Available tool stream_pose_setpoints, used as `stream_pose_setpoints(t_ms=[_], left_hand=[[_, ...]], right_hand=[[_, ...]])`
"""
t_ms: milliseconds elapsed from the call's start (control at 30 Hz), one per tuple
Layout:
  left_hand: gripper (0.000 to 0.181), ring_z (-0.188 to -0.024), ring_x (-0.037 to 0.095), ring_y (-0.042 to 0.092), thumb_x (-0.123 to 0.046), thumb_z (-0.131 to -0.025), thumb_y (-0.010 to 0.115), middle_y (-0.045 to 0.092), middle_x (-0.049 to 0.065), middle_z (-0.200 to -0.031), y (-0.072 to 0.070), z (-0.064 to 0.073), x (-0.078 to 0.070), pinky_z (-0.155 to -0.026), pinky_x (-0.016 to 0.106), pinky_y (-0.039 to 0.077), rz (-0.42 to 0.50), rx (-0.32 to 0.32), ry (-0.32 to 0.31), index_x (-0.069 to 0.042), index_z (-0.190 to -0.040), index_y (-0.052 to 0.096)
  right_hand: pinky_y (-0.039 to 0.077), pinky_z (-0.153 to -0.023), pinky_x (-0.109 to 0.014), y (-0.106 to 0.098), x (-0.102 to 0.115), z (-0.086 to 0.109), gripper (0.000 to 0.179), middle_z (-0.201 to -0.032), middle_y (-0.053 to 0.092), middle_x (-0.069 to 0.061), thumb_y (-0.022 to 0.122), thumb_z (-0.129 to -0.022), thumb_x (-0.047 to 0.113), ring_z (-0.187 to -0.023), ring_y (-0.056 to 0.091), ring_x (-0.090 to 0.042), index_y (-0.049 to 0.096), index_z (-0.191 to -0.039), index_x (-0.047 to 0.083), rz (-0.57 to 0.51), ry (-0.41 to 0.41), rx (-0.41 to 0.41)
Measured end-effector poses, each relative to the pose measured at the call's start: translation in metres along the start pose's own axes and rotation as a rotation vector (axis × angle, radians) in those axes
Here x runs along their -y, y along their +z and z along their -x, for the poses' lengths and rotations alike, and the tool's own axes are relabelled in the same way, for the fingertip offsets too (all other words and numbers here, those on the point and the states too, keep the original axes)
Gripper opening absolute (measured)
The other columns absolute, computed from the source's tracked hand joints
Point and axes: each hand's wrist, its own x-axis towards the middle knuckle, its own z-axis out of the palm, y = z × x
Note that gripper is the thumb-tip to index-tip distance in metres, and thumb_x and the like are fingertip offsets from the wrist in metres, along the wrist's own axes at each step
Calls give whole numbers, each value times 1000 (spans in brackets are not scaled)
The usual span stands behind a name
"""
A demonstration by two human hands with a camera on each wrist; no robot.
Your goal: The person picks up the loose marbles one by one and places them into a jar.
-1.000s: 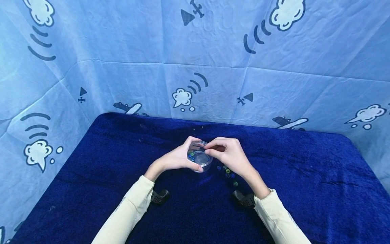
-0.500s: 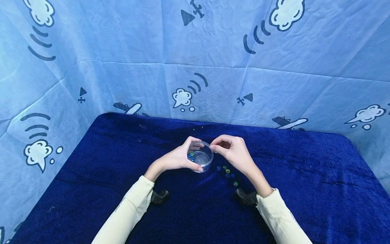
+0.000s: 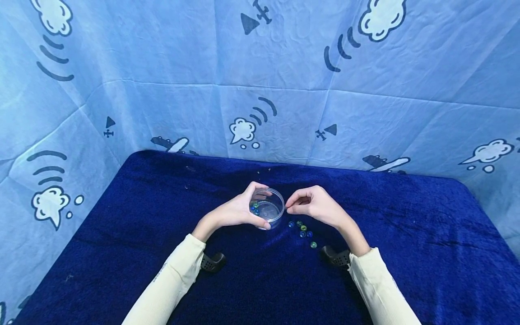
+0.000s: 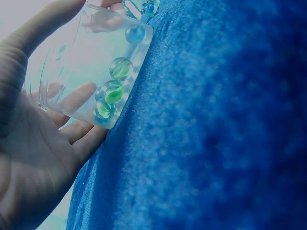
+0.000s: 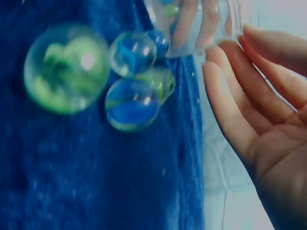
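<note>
A clear round plastic tub (image 3: 274,217) is gripped by my left hand (image 3: 233,211), thumb on the near side and fingers round the far wall. It holds several glass marbles (image 4: 114,91), green-swirled and blue, gathered toward its left side in the head view. My right hand (image 3: 318,205) hovers just right of the tub's rim, with thumb and fingertips close together. In the right wrist view no marble shows between those fingers. Several more glass marbles (image 3: 303,228) lie loose on the cloth below the right hand; a green one (image 5: 67,69) lies nearest the right wrist camera.
A dark blue plush cloth (image 3: 142,203) covers the table. Black perforated wrist mounts (image 3: 213,262) sit at both cuffs. Behind the table hangs a light blue curtain (image 3: 183,54) printed with clouds and planes.
My right hand has drawn back from over the tub's opening, moving right and slightly down toward the loose marbles. The left hand and tub have stayed in place.
</note>
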Motion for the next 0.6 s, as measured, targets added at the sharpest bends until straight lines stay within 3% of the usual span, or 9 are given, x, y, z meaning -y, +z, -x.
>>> stream_pose_setpoints(t_ms=[233, 600], left_hand=[[94, -141, 25, 47, -16, -77, 90, 50, 9, -152, 0, 1, -2, -115, 42, 40, 15, -2, -7, -9, -150, 32], [93, -141, 26, 47, -15, -77, 90, 50, 10, -152, 1, 1, -2, -115, 42, 39, 9, -2, 7, -8, -150, 32]], right_hand=[[58, -73, -24, -4, -10, 0, 10, -91, 76, -16, 78, -85, -4, -79, 69, -9, 75, -94, -8, -39, 6, 136], [59, -73, -25, -3, -15, -1, 11, -89, 75, -19, 79, -82, -8, -77, 72, -11, 75, -92, -9, -61, 23, 195]])
